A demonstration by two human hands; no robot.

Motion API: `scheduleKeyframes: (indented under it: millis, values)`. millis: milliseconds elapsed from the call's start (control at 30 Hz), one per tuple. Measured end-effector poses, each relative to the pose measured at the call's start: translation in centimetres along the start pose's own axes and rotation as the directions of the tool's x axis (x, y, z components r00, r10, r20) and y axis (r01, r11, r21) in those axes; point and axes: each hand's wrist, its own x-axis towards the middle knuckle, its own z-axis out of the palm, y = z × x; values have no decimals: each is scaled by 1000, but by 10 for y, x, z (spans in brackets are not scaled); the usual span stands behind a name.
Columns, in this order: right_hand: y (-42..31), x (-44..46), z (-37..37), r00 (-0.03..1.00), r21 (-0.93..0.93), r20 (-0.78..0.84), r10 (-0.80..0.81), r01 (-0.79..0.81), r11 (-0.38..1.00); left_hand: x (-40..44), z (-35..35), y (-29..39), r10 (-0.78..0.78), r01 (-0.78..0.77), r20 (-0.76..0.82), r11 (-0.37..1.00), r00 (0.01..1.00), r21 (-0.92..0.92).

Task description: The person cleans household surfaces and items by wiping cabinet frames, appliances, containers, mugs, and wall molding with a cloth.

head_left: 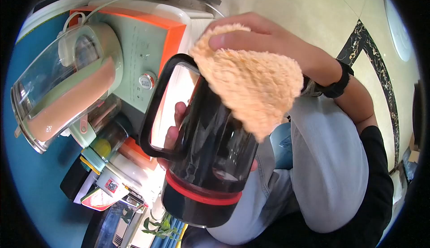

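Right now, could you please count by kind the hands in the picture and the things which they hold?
Hands: 2, the right hand and the left hand, the latter mostly hidden
Cloths: 1, a peach-coloured cloth
Containers: 1, a black container
Total: 4

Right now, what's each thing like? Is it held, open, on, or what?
Dark jug: held by the left hand; can't tell if it's open.
Peach cloth: gripped by the right hand, hiding the jug's end.
Black wristband: fastened around the right wrist.
Green-and-pink appliance: can't tell if it's on.
Plant: leaves green.
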Motion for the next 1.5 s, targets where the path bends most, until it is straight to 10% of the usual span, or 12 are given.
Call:
scheduleKeyframes:
  millis: [133,233,467,1100,1167,1267,1500]
  values:
    - [33,-15,-7,917,-104,229,-327,357,928,16,47,-20,148,-312,-584,931,798,-191]
    - [22,-15,0,899,-31,317,-301,327,945,5,48,-30,180,-380,-672,911,718,-162]
    - [-7,-14,-12,932,36,360,42,-59,998,-21,35,-10,-10,-138,-446,945,895,-298]
    - [-16,-34,-35,939,-196,-314,-139,79,977,-89,-25,-38,-489,288,-176,728,854,-622]
    - [-16,-38,-35,908,-292,-378,-183,70,954,-87,-6,-23,-715,128,-427,580,554,-805]
    - [-18,-43,-43,892,-306,-421,-165,32,952,-90,-2,-19,-925,-36,-377,376,48,-926]
    - [-15,-43,-37,890,-369,-420,-178,12,929,-97,4,-52,-902,436,-375,257,-212,-863]
